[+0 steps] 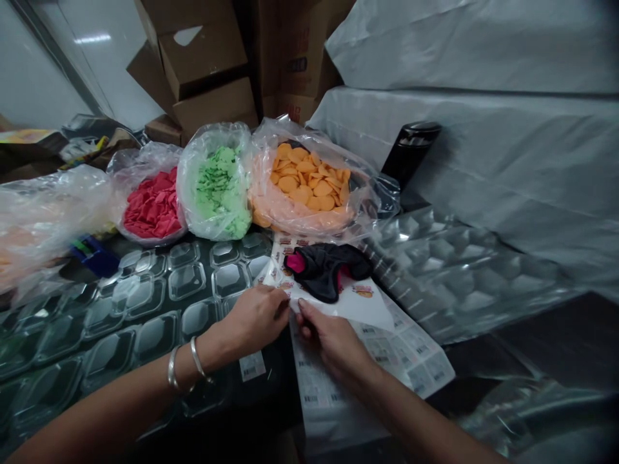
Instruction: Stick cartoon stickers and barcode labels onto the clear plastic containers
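My left hand (258,317), with two silver bangles at the wrist, is closed at the left edge of a white sticker sheet (374,314) with small printed logos. Its fingertips are partly hidden, so what they pinch is not clear. Close beside it, my right hand (336,338) pinches the near edge of that sheet between thumb and fingers. A black cloth piece with pink lining (329,267) lies on the sheet. Beneath are sheets of barcode labels (425,367). A single barcode label (252,366) lies below my left hand.
Rows of clear plastic containers (186,281) spread across the left. Behind stand open bags of red pieces (153,203), green pieces (217,177) and orange discs (312,177). A blue tape dispenser (97,256), black cylinder (411,151), clear moulded trays (449,258) and cardboard boxes (207,58) surround them.
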A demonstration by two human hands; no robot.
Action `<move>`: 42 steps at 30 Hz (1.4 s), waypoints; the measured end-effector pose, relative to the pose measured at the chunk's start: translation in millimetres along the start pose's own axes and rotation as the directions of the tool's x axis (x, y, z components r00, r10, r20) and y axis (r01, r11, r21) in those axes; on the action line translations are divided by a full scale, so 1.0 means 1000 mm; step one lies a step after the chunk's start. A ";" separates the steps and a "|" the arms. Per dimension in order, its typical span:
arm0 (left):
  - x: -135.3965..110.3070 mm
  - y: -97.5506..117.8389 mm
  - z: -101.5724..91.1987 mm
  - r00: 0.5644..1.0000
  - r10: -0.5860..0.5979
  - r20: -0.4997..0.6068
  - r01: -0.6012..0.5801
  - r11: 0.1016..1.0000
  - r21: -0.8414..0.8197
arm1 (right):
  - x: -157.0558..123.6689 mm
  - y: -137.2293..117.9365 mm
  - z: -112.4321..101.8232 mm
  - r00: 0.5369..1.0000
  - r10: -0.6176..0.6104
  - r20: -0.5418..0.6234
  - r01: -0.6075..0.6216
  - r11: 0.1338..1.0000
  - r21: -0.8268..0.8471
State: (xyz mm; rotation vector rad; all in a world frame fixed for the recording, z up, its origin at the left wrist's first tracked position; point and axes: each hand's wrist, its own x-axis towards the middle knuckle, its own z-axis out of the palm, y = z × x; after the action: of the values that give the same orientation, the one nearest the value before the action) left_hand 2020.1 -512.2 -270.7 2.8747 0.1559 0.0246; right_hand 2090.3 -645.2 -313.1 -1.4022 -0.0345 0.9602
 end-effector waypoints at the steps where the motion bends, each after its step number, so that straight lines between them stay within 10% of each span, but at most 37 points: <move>1: 0.000 0.001 -0.003 1.000 -0.021 0.018 0.022 0.999 -0.037 | -0.001 0.001 0.000 1.000 -0.020 0.007 0.021 0.994 -0.109; 5: 0.002 0.003 -0.009 0.991 -0.102 0.086 0.111 0.988 -0.104 | -0.003 0.004 -0.004 0.992 -0.050 0.116 0.100 0.868 -0.487; 13: 0.009 -0.004 -0.002 0.988 -0.090 0.129 0.103 0.990 -0.097 | -0.004 0.001 -0.007 0.950 -0.144 0.277 0.290 0.732 -0.617; 20: 0.013 0.007 0.004 0.979 -0.182 0.090 0.169 0.976 0.138 | -0.006 -0.007 -0.006 0.956 -0.066 0.285 0.213 0.823 -0.527; 28: 0.009 -0.002 0.001 0.991 -0.132 0.028 0.131 0.991 0.037 | 0.004 0.006 -0.011 0.950 -0.068 0.304 0.158 0.946 -0.284; 42: 0.008 -0.001 0.011 0.989 -0.150 0.014 0.146 0.975 0.167 | -0.002 0.001 -0.009 0.964 -0.058 0.261 0.153 0.920 -0.361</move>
State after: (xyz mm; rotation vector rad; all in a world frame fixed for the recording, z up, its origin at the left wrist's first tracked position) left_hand 2028.1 -513.2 -281.3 3.0184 0.3842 -0.0574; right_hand 2093.2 -653.8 -314.5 -1.6050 -0.5024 1.0689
